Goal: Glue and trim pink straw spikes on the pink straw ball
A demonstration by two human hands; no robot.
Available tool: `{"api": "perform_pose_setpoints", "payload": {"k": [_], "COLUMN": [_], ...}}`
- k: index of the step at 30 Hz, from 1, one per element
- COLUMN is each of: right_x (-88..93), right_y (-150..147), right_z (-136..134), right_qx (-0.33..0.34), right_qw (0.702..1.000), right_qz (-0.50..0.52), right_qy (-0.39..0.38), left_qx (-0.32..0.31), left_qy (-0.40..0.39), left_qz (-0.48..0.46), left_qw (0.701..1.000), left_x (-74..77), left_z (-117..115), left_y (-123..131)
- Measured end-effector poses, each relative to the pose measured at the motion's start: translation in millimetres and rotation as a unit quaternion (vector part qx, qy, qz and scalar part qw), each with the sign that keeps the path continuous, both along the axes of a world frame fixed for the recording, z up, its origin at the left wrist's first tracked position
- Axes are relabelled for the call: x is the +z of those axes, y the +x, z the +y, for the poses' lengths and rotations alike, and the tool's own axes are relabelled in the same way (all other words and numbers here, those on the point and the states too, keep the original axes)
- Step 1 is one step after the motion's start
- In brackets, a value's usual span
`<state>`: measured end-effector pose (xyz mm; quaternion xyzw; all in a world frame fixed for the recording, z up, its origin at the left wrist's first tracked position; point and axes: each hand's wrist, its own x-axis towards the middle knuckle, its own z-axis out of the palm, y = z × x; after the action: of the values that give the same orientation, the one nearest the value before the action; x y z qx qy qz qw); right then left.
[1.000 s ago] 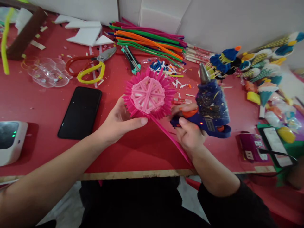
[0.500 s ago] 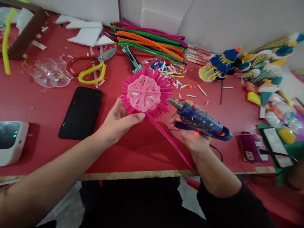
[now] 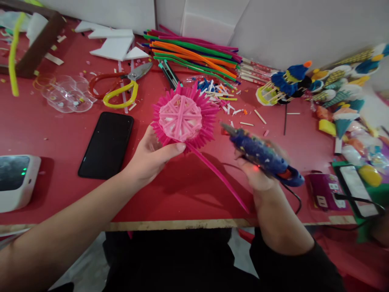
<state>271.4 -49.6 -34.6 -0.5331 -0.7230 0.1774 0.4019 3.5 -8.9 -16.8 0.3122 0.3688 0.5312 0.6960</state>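
- Since half a second ago, the hot-glue gun (image 3: 258, 152) has drawn back to the right, and the gap between its nozzle and the magenta rosette (image 3: 181, 117) has widened.
- Left hand (image 3: 152, 155) holds the rosette at its lower left, thumb along the rim, above the middle of the red table (image 3: 182, 211).
- Right hand (image 3: 255, 172), partly blurred, is wrapped round the gun's handle; the nozzle points toward the rosette, apart from it.
- One loose magenta stem (image 3: 212, 169) trails from under the rosette toward the table's near edge, by the right wrist.
- Black smartphone (image 3: 106, 146) lies beside the left forearm; scissors (image 3: 133, 86) and bundled pipe cleaners (image 3: 194, 52) lie toward the far edge.
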Motion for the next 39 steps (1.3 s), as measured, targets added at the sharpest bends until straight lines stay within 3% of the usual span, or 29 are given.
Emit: {"api": "perform_pose_setpoints", "payload": {"k": [2, 4, 7, 10, 12, 15, 19, 22, 26, 34, 39], "right_x": [10.2, 16.4, 14.6, 7.9, 7.4, 14.5, 25.0, 26.8, 24.1, 20.1, 22.3], "right_y": [7.5, 13.8, 17.0, 11.7, 4.6, -9.8, -33.7, -50.9, -63.9, -61.2, -62.0], "right_z": [7.5, 15.4, 22.9, 23.7, 21.8, 16.7, 7.1, 1.1, -1.2, 4.6, 6.0], "right_qx": [-0.016, 0.016, 0.048, 0.052, 0.025, -0.028, 0.041, 0.069, 0.05, 0.035, 0.031], "right_qw": [0.998, 0.99, 0.969, 0.961, 0.966, 0.985, 0.985, 0.983, 0.989, 0.986, 0.991], "right_qz": [-0.034, -0.126, -0.24, -0.27, -0.256, -0.153, 0.002, -0.002, -0.03, -0.052, -0.043], "right_qy": [0.046, 0.07, 0.022, -0.028, -0.013, 0.075, 0.165, 0.171, 0.139, 0.154, 0.123], "left_qx": [0.009, 0.012, 0.003, 0.003, 0.005, 0.003, -0.012, -0.034, -0.057, -0.077, -0.083], "left_qy": [-0.013, -0.02, -0.02, -0.019, -0.014, 0.008, 0.052, 0.071, 0.067, 0.04, 0.06], "left_qz": [-0.006, -0.027, -0.062, -0.046, -0.008, 0.043, 0.074, 0.104, 0.131, 0.129, 0.164], "left_qw": [1.0, 0.999, 0.998, 0.999, 1.0, 0.999, 0.996, 0.991, 0.987, 0.988, 0.981], "left_x": [0.4, 0.1, -1.0, -2.4, -3.8, -6.9, -12.5, -14.3, -13.0, -12.5, -9.3], "left_z": [0.9, 2.0, 3.1, 2.3, 0.9, -1.8, -5.5, -7.7, -8.6, -9.3, -10.6], "left_y": [-0.4, -0.6, -0.9, -1.1, -0.8, 0.9, 4.1, 5.8, 7.1, 7.2, 4.2]}}
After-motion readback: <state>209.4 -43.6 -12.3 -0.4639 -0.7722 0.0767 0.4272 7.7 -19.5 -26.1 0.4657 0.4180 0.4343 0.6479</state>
